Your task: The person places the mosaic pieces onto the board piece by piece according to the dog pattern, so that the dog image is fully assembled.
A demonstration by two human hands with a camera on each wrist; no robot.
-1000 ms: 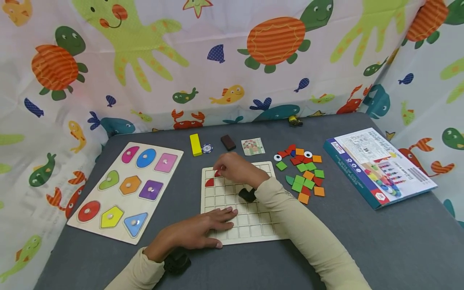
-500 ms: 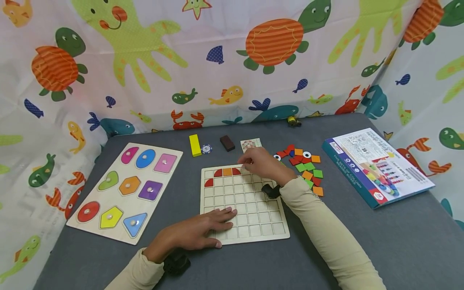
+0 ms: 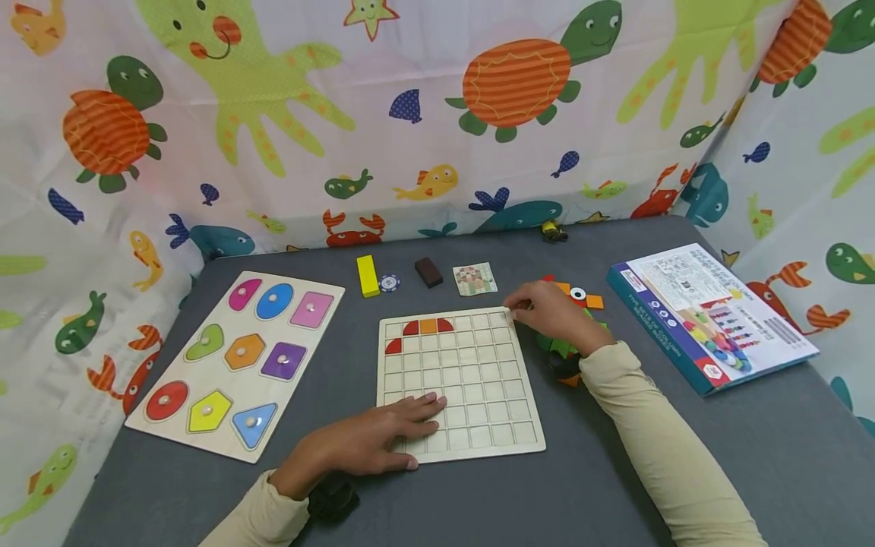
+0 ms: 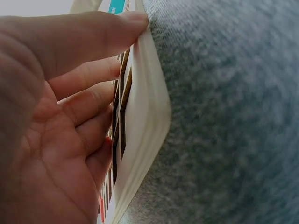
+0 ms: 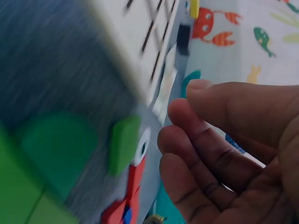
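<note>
My left hand point(image 3: 379, 434) rests on the near-left corner of a wooden grid board point(image 3: 481, 391), fingers spread. In the left wrist view the thumb point(image 4: 107, 37) lies along the board's edge point(image 4: 154, 105). Near the board's far edge sit red quarter-round tiles point(image 3: 393, 346) and an orange square tile point(image 3: 428, 326) in their cells. My right hand point(image 3: 555, 313) is over the board's far-right corner and the loose tiles point(image 3: 595, 301), partly hiding them. Its fingers are loosely curled, and the right wrist view shows nothing between thumb and fingertips, with a green tile point(image 5: 124, 144) nearby.
A knobbed shape puzzle point(image 3: 225, 353) lies at left. Behind the grid board are a yellow block point(image 3: 368, 276), a poker chip point(image 3: 390, 282), a dark brown block point(image 3: 428, 272) and a picture card point(image 3: 475, 279). A flat box point(image 3: 711, 311) lies right; a small figure point(image 3: 554, 232) stands behind.
My right hand has moved rightward from the board's top row to its far-right corner, uncovering the red and orange tiles there. The left hand has stayed in place.
</note>
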